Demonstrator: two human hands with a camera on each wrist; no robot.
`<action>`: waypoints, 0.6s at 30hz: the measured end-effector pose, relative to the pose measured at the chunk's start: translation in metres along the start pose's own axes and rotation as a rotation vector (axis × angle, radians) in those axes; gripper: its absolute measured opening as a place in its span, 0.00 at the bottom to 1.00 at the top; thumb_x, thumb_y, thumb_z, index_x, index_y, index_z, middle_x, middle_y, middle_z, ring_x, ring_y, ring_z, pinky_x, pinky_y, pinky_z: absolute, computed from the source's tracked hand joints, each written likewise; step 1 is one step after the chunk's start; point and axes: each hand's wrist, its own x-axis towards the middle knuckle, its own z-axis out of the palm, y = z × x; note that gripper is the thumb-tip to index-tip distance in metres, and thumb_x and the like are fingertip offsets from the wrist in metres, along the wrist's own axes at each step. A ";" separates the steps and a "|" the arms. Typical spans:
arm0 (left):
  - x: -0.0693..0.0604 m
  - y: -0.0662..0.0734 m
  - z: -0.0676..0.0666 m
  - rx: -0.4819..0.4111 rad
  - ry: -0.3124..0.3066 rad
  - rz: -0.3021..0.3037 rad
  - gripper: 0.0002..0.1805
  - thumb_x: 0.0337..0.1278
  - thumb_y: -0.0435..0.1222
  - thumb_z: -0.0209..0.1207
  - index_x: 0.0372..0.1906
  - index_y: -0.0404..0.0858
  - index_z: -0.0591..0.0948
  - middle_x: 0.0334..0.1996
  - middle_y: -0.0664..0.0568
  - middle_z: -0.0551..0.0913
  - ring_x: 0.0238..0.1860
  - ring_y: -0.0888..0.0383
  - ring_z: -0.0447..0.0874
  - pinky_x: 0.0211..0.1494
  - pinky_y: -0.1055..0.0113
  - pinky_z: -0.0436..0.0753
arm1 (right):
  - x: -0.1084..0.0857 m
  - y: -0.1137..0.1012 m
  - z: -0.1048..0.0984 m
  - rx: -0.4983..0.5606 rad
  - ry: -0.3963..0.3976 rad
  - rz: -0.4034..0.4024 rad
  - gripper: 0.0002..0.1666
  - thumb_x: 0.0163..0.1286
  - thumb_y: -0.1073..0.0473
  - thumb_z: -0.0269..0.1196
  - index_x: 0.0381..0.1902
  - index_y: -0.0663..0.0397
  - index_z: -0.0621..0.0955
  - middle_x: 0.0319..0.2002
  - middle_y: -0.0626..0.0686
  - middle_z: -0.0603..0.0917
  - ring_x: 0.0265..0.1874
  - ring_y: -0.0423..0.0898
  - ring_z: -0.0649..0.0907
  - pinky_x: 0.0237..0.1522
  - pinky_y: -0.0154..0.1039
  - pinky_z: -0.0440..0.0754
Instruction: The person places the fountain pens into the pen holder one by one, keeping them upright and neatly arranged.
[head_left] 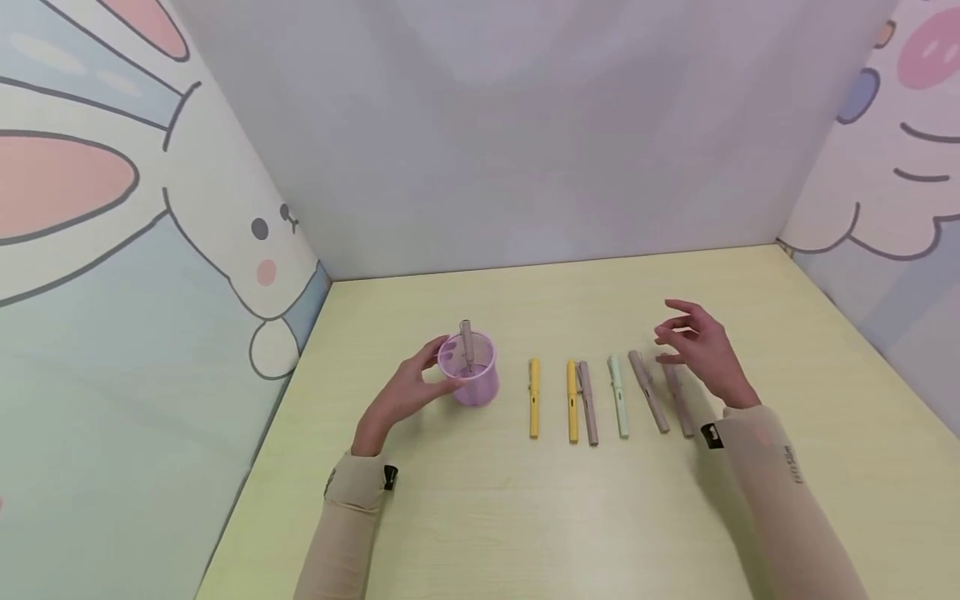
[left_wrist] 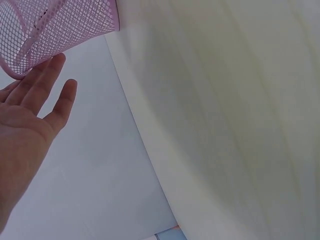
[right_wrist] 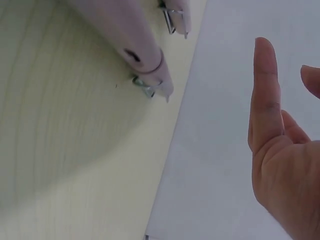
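A pink mesh cup [head_left: 483,388] stands on the table with one mauve pen [head_left: 467,343] upright in it. My left hand [head_left: 408,385] holds the cup between thumb and fingers from its left side; in the left wrist view the fingers [left_wrist: 42,85] lie along the mesh [left_wrist: 75,27]. Above the rightmost mauve pen [head_left: 678,400] my right hand [head_left: 701,350] hovers with fingers loosely bent and nothing in them. The right wrist view shows a mauve pen [right_wrist: 120,30] on the table, apart from the hand [right_wrist: 285,150].
In a row right of the cup lie a yellow pen [head_left: 534,400], another yellow pen [head_left: 573,404] beside a mauve one [head_left: 588,404], a green pen [head_left: 618,398] and a slanted mauve pen [head_left: 649,392]. Pale walls with cartoon drawings border the table [head_left: 480,517].
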 end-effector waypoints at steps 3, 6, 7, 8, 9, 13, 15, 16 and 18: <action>0.000 -0.001 0.000 0.007 0.002 0.001 0.46 0.64 0.49 0.69 0.81 0.41 0.61 0.75 0.42 0.68 0.73 0.38 0.68 0.70 0.35 0.69 | -0.003 0.003 -0.009 -0.022 -0.011 0.028 0.34 0.79 0.65 0.60 0.75 0.69 0.61 0.44 0.52 0.78 0.39 0.38 0.86 0.36 0.39 0.89; 0.000 -0.001 0.000 0.007 0.001 0.003 0.46 0.64 0.49 0.68 0.81 0.41 0.61 0.75 0.41 0.67 0.73 0.38 0.68 0.70 0.35 0.68 | -0.006 0.006 -0.017 -0.024 -0.027 0.061 0.33 0.79 0.66 0.58 0.74 0.71 0.60 0.44 0.52 0.78 0.40 0.37 0.85 0.35 0.39 0.89; 0.000 -0.001 0.000 0.006 -0.001 0.004 0.46 0.64 0.48 0.68 0.81 0.41 0.61 0.75 0.41 0.67 0.73 0.38 0.68 0.70 0.35 0.68 | -0.007 0.007 -0.019 -0.025 -0.032 0.073 0.32 0.79 0.66 0.58 0.74 0.72 0.60 0.44 0.52 0.77 0.41 0.37 0.85 0.35 0.39 0.89; 0.000 -0.001 0.000 0.006 -0.002 0.004 0.46 0.64 0.48 0.68 0.81 0.41 0.61 0.75 0.41 0.67 0.73 0.38 0.68 0.70 0.35 0.68 | -0.008 0.008 -0.022 -0.028 -0.039 0.084 0.32 0.80 0.66 0.57 0.74 0.72 0.59 0.44 0.53 0.77 0.41 0.37 0.85 0.35 0.40 0.89; 0.000 -0.001 0.000 0.005 -0.004 0.004 0.46 0.64 0.48 0.68 0.81 0.40 0.61 0.75 0.40 0.67 0.73 0.38 0.68 0.70 0.35 0.68 | -0.008 0.008 -0.023 -0.031 -0.043 0.099 0.33 0.80 0.66 0.57 0.74 0.73 0.59 0.45 0.54 0.77 0.41 0.36 0.84 0.36 0.40 0.89; 0.000 -0.001 0.000 0.008 -0.007 -0.001 0.46 0.65 0.48 0.68 0.81 0.41 0.60 0.76 0.41 0.67 0.73 0.38 0.67 0.70 0.36 0.68 | -0.011 0.012 -0.028 -0.073 -0.068 0.143 0.34 0.80 0.65 0.57 0.75 0.75 0.57 0.47 0.60 0.75 0.40 0.37 0.84 0.36 0.41 0.89; 0.000 -0.001 0.000 0.009 -0.006 -0.002 0.46 0.65 0.48 0.68 0.81 0.41 0.60 0.76 0.41 0.67 0.73 0.38 0.67 0.70 0.35 0.68 | -0.013 0.014 -0.029 -0.088 -0.081 0.169 0.35 0.80 0.65 0.57 0.75 0.76 0.56 0.49 0.63 0.74 0.40 0.37 0.84 0.36 0.42 0.89; 0.000 -0.001 0.000 0.009 -0.007 -0.003 0.46 0.65 0.49 0.68 0.81 0.41 0.60 0.76 0.41 0.67 0.73 0.38 0.67 0.70 0.35 0.68 | -0.013 0.015 -0.030 -0.092 -0.090 0.180 0.35 0.80 0.64 0.57 0.75 0.76 0.56 0.49 0.65 0.73 0.40 0.37 0.84 0.37 0.42 0.89; 0.000 0.000 -0.001 0.007 -0.007 -0.001 0.46 0.65 0.49 0.68 0.81 0.41 0.60 0.76 0.41 0.67 0.73 0.38 0.67 0.70 0.34 0.67 | -0.014 0.015 -0.030 -0.099 -0.102 0.206 0.36 0.80 0.64 0.58 0.76 0.76 0.56 0.51 0.68 0.71 0.40 0.38 0.83 0.37 0.44 0.89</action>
